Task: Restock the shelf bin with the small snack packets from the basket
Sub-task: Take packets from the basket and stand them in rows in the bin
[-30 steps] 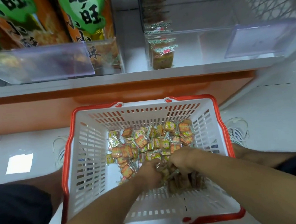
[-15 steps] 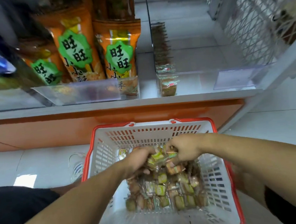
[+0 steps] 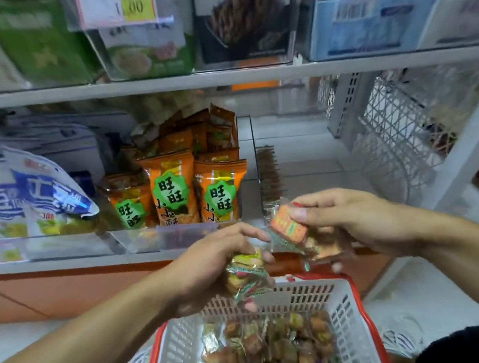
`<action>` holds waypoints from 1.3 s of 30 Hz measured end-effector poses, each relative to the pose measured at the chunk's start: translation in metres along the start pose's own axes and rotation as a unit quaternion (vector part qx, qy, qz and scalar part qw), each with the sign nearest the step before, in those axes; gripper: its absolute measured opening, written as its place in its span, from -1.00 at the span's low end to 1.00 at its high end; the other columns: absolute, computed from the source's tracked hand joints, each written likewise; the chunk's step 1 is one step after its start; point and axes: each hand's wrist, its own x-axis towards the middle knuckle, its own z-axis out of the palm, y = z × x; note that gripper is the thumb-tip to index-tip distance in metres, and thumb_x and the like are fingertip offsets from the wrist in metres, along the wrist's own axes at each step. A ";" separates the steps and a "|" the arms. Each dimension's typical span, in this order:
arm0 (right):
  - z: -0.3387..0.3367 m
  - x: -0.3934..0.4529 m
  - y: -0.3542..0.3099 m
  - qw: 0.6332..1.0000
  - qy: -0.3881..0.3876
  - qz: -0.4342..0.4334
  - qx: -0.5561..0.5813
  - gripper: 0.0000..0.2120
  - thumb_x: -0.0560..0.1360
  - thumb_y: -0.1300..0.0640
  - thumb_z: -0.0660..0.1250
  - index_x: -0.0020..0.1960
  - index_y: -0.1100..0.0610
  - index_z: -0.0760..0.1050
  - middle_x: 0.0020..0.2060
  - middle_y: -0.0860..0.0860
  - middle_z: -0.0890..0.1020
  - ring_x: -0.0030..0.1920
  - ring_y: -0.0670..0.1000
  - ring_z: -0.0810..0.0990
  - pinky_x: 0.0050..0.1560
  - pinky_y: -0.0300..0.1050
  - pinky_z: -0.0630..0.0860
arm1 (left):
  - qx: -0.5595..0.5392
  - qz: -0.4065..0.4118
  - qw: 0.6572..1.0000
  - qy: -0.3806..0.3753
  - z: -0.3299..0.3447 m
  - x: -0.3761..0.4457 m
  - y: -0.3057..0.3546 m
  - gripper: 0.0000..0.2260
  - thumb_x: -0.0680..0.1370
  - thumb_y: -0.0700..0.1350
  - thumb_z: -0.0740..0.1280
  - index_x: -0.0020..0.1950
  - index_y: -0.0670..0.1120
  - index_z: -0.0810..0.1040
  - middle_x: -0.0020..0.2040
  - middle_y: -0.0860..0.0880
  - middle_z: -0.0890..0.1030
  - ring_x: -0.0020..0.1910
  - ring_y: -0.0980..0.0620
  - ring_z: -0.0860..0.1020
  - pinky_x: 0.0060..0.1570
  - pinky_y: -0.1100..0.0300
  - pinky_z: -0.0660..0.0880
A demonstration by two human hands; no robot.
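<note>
While both arms reach forward above the basket (image 3: 347, 311), we note that each hand carries stock. The left hand (image 3: 208, 269) has its fingers curled round a bunch of small snack packets (image 3: 247, 274), green and yellow wrappers showing below the fingers. The right hand (image 3: 350, 223) grips a second bunch (image 3: 293, 231), thumb pressed on an orange packet on top, fingers curled beneath. The two hands are close together, just in front of the lower shelf (image 3: 64, 262) edge. We record the white basket with red rim directly below the hands, with many more small packets (image 3: 272, 351) lying loose in its bottom. The shelf bin (image 3: 312, 156) behind the right hand has clear walls; a row of packets (image 3: 269, 172) stands against its left divider, the remainder of its floor bare. To its left stand orange snack bags (image 3: 172, 190) and blue-and-white bags (image 3: 40, 194). The upper shelf is blurred.
</note>
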 end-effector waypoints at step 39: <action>0.003 0.018 0.040 0.965 0.227 -0.134 0.001 -0.66 0.37 0.12 0.52 0.09 0.10 0.50 -0.11 0.00 0.65 -0.21 -0.10 0.61 -0.29 -0.28 0.52 | -0.082 0.039 0.994 0.061 0.023 0.009 -0.001 -0.64 0.37 0.02 0.62 0.12 -0.02 0.71 0.04 -0.10 0.74 -0.05 -0.07 0.72 -0.39 0.12 0.59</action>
